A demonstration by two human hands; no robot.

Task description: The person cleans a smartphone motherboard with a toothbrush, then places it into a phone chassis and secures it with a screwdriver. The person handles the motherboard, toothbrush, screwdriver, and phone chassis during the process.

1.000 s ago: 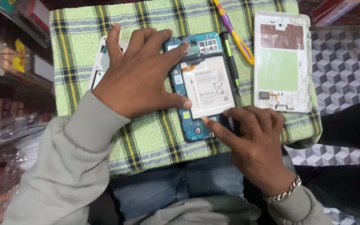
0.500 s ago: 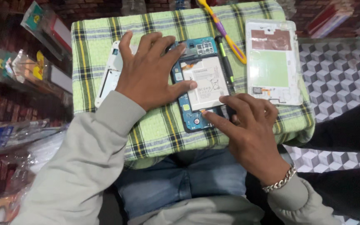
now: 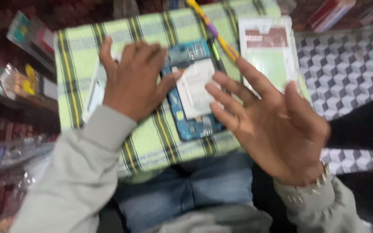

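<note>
My left hand (image 3: 132,82) lies flat, fingers spread, on the opened tablet (image 3: 191,92) at the middle of the green plaid cloth (image 3: 152,142), hiding its left part; my right hand (image 3: 273,125) hovers open and blurred over its lower right corner, holding nothing. At two o'clock lies one white back cover (image 3: 268,49), at twelve one yellow tool (image 3: 214,30), cut off above.

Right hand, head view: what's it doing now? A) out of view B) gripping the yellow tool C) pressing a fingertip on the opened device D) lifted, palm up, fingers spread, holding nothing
D: the right hand is raised above the opened blue device with its palm showing and fingers spread, nothing in it.
</note>
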